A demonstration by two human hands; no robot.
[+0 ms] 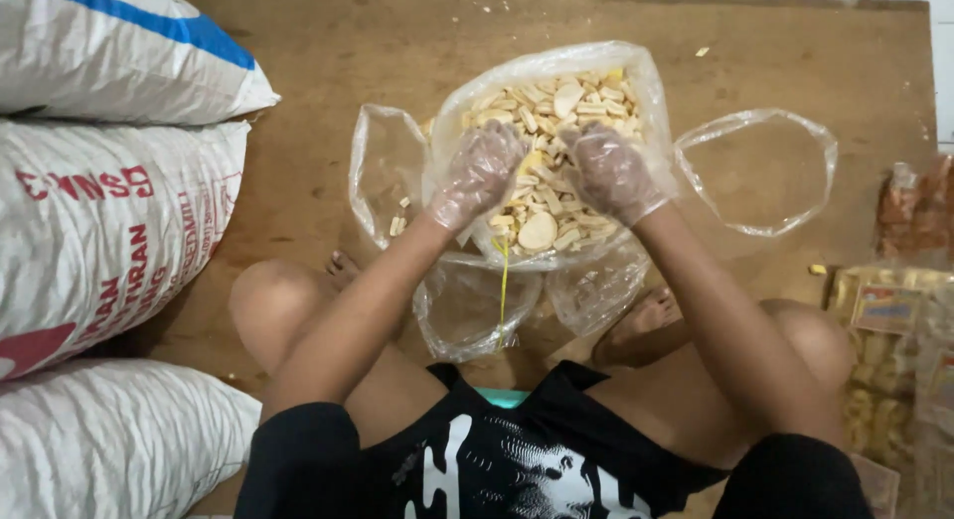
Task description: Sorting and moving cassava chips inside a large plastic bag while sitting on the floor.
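A brown wooden board (328, 72) covers the floor, and the person sits on it with knees spread. Three big white woven sacks (99, 231) are stacked along its left edge. In the middle stands a large clear plastic bag (651, 92), open at the top and filled with pale yellow cracker pieces (556, 102). Both hands wear thin clear plastic gloves and are sunk into the crackers, close together but not touching. The left hand (480, 173) has its fingers curled loosely among the pieces; the right hand (608, 171) does the same, though whether either has closed on any pieces cannot be told. Several smaller empty clear plastic bags (760, 171) lie around the big one. Packed snack packets (894, 320) sit at the right edge.
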